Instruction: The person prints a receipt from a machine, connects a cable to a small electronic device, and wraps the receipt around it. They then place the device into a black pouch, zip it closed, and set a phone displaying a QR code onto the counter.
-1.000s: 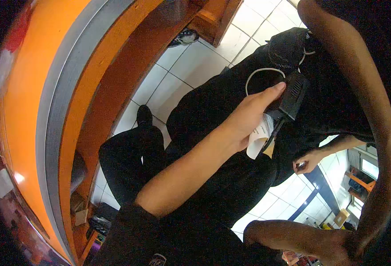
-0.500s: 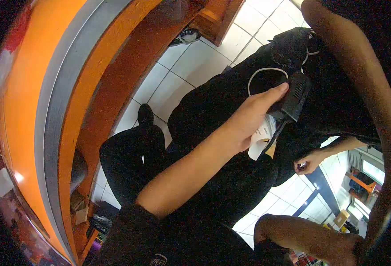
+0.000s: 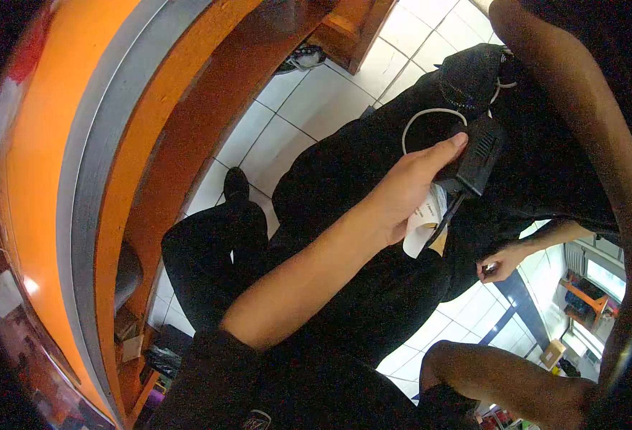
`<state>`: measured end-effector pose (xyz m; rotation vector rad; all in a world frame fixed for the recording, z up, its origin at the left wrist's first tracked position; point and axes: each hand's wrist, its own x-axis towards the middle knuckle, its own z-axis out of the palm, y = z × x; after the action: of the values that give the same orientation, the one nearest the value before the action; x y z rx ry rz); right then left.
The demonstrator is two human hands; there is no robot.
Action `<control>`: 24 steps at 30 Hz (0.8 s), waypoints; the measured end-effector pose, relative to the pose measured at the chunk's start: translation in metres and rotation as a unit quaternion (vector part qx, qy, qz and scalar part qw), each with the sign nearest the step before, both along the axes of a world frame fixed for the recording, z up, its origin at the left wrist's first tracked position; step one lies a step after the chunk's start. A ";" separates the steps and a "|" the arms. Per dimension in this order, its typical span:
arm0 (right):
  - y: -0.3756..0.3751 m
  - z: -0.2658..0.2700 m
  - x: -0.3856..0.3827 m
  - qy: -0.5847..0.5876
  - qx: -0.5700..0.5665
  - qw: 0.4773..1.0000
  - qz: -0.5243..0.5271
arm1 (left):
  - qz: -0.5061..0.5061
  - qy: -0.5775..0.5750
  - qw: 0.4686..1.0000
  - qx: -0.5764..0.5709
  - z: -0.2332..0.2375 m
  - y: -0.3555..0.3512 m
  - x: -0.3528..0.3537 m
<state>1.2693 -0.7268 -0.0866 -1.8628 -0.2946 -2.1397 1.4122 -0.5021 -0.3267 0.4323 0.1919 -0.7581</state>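
Note:
Both my bare arms are raised at the right edge. My right forearm [image 3: 581, 93] comes down from the top, with its hand lost in the dark rim. From below, my left hand [image 3: 577, 401] reaches that same edge, dark and blurred, with its fingers not readable. In front of my dark clothing [image 3: 359, 165], a co-worker's hand [image 3: 412, 190] grips a black vented box [image 3: 477, 161], thumb on top. White paper [image 3: 422, 233] shows by that palm. A pale cable [image 3: 405, 132] loops beside the box. Another person's curled hand [image 3: 500, 263] is further off.
An orange counter [image 3: 36, 193] with a grey edge strip [image 3: 79, 208] curves along the left. Below it are brown wooden panels [image 3: 179, 136]. White floor tiles [image 3: 309, 100] show between counter and bodies. Shelves with goods [image 3: 581, 294] stand at the far right.
The vented box has tilted slightly in the co-worker's hand. My left arm at the lower right has shifted a little to the right.

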 end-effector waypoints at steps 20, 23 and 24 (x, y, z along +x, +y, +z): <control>-0.004 0.006 0.004 0.009 -0.003 1.000 -0.001 | 0.023 -0.014 1.000 -0.017 -0.005 -0.003 -0.001; -0.004 0.006 0.003 0.010 -0.003 1.000 -0.001 | 0.011 -0.011 1.000 -0.003 -0.006 -0.003 -0.001; -0.004 0.005 0.003 0.010 -0.003 1.000 -0.002 | 0.008 -0.014 1.000 -0.008 -0.006 -0.002 0.000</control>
<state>1.2723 -0.7308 -0.0814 -1.8885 -0.2931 -2.1229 1.4119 -0.5045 -0.3330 0.4247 0.1627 -0.7365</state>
